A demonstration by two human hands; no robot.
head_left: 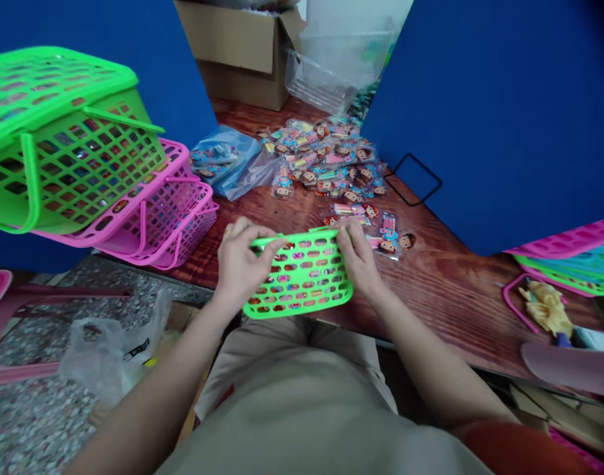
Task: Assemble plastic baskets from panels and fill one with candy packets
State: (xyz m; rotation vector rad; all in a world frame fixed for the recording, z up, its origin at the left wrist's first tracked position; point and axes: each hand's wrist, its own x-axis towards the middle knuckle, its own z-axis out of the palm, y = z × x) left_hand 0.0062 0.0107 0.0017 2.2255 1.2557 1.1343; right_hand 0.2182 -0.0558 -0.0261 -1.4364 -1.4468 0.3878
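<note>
Gripped a lime-green perforated plastic basket lid (302, 277) in both hands, left hand (240, 260) and right hand (359, 254) at opposite ends, fingers (243, 231) clenched over its top edge. Lid held at the near edge of the wooden table (430, 297). Just beyond, loose cartoon-face packets (326, 158). Upper left of frame, green basket (69, 138) tilted on stacked pink baskets (173, 211), contents unclear through mesh. Top of frame, clear plastic tub (316, 72) beside open cardboard box (237, 59).
</note>
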